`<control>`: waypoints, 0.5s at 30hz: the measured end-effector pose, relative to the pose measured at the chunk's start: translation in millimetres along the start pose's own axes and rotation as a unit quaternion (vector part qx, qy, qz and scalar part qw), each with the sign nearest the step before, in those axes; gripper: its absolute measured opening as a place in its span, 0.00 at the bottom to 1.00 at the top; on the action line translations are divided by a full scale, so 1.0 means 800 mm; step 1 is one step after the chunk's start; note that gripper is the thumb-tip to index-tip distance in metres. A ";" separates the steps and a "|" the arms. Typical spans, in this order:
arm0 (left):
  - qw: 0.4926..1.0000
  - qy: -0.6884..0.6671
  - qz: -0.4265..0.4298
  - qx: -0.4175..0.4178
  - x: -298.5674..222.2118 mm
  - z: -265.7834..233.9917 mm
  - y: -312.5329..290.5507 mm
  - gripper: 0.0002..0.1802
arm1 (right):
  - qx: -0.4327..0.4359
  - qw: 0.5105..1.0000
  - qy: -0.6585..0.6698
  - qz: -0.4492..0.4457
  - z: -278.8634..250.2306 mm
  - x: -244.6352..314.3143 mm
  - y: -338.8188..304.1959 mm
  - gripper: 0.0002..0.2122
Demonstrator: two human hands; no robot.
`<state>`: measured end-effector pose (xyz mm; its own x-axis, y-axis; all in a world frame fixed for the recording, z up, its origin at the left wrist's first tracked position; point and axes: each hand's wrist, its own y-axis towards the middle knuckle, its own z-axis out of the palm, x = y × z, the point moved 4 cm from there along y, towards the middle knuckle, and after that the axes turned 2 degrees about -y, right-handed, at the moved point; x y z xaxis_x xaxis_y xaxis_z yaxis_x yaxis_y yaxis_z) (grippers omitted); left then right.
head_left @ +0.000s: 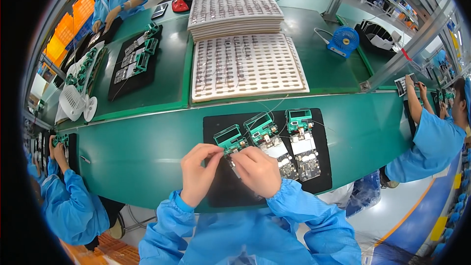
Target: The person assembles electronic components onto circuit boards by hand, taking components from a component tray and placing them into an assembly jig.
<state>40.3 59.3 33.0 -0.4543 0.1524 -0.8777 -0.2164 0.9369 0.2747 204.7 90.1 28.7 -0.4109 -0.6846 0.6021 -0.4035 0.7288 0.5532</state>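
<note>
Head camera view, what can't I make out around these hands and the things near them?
All in the head view:
- Lower part of the leftmost circuit board: mostly covered by the right hand.
- Whether the left hand pinches anything: its own fingers cover the spot, and any part there is too small.
- Details of the pieces in the white tray: too small.
- Top of the upper-left co-worker's head: cut off by the top edge.
</note>
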 end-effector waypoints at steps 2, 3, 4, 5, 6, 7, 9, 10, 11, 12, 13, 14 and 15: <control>0.999 0.026 0.024 -0.004 0.001 0.000 0.005 0.07 | 0.008 0.999 -0.029 0.010 0.006 0.000 0.003 0.09; 0.997 0.051 0.050 -0.004 -0.002 0.001 0.007 0.07 | 0.011 0.999 -0.029 0.009 0.008 0.000 0.004 0.09; 0.998 0.050 0.048 -0.006 0.000 0.002 0.008 0.07 | 0.016 0.999 -0.037 0.009 0.009 -0.001 0.003 0.09; 0.998 0.049 0.045 -0.007 0.001 0.003 0.008 0.07 | 0.022 0.999 -0.046 0.010 0.011 -0.002 0.003 0.09; 0.998 0.048 0.041 -0.008 0.002 0.005 0.009 0.08 | 0.024 0.999 -0.047 0.010 0.011 -0.002 0.003 0.09; 0.998 0.047 0.040 -0.008 0.003 0.005 0.010 0.08 | 0.025 0.998 -0.050 0.014 0.011 -0.002 0.003 0.09; 0.997 0.058 0.055 -0.004 0.002 0.006 0.013 0.08 | 0.027 0.998 -0.053 0.019 0.010 -0.001 0.004 0.09; 0.997 0.056 0.054 -0.003 0.003 0.006 0.014 0.08 | 0.027 0.998 -0.054 0.020 0.009 -0.001 0.005 0.09; 0.997 0.054 0.063 0.008 0.002 0.006 0.015 0.08 | 0.027 0.998 -0.054 0.022 0.009 -0.002 0.004 0.09; 0.996 0.051 0.072 0.018 0.002 0.007 0.015 0.09 | 0.027 0.998 -0.055 0.023 0.008 -0.002 0.004 0.09; 0.996 0.050 0.072 0.019 0.002 0.007 0.015 0.09 | 0.031 0.998 -0.058 0.026 0.007 -0.003 0.003 0.09; 0.997 0.038 0.061 0.030 0.004 0.009 0.015 0.10 | 0.034 0.997 -0.061 0.029 0.007 -0.004 0.003 0.09; 0.997 0.026 0.051 0.042 0.006 0.011 0.016 0.11 | 0.033 0.997 -0.063 0.030 0.006 -0.005 0.002 0.09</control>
<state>42.7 74.4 28.9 -0.5151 0.2338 -0.8246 -0.0946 0.9407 0.3258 201.7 94.0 24.8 -0.5335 -0.6393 0.5538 -0.4267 0.7688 0.4764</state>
